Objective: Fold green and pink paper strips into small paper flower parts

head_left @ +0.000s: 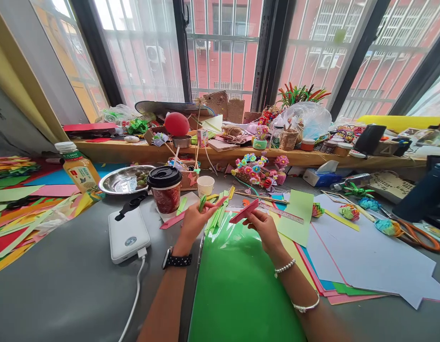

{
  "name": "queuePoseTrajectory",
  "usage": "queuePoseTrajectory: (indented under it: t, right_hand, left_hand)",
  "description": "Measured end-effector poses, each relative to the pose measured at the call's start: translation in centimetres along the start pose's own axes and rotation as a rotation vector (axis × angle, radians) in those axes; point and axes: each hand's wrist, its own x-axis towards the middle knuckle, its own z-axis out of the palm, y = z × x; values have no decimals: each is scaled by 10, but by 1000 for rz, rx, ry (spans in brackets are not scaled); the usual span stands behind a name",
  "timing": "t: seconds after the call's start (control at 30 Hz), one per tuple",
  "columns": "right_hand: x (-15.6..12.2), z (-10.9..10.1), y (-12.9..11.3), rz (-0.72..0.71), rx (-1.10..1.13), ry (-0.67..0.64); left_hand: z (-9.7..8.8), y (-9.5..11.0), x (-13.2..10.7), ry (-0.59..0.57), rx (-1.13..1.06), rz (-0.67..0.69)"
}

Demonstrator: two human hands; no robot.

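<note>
My right hand (265, 230) pinches a folded pink paper piece (244, 212) above the far part of a shiny green folder (237, 285). To its left, my left hand (196, 221) is closed around a small folded green paper piece (202, 203), with its index finger pointing toward the pink paper. Between and beyond the hands lies a loose pile of light green paper strips (217, 219). A pink strip (173, 221) rests by the lidded coffee cup (166, 192). Near my right hand are a clear ruler (282, 213) and a light green sheet (294, 218).
A white power bank (129, 235) with a cable lies left of my left arm. Behind it stand a steel bowl (109, 183) and a juice bottle (79, 168). White paper sheets (369, 256), orange-handled scissors (419, 237) and crumpled paper balls (349, 212) lie to the right.
</note>
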Motion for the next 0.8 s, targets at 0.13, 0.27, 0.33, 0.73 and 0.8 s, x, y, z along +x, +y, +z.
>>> queuePoseTrajectory:
  t: [0.13, 0.27, 0.33, 0.73, 0.8]
  right_hand:
    - [-3, 1, -4, 23, 85, -185]
    - [-6, 3, -7, -14, 99, -285]
    - [-6, 3, -8, -22, 88, -270]
    - [-6, 2, -10, 78, 184, -221]
    - [-5, 1, -10, 100, 183, -219]
  left_hand:
    - [21, 11, -8, -381, -434, -92]
    - [33, 13, -11, -380, -488, -170]
    - [33, 13, -11, -396, -502, -174]
    - [34, 11, -10, -465, -394, -43]
    - [35, 10, -10, -476, -367, 6]
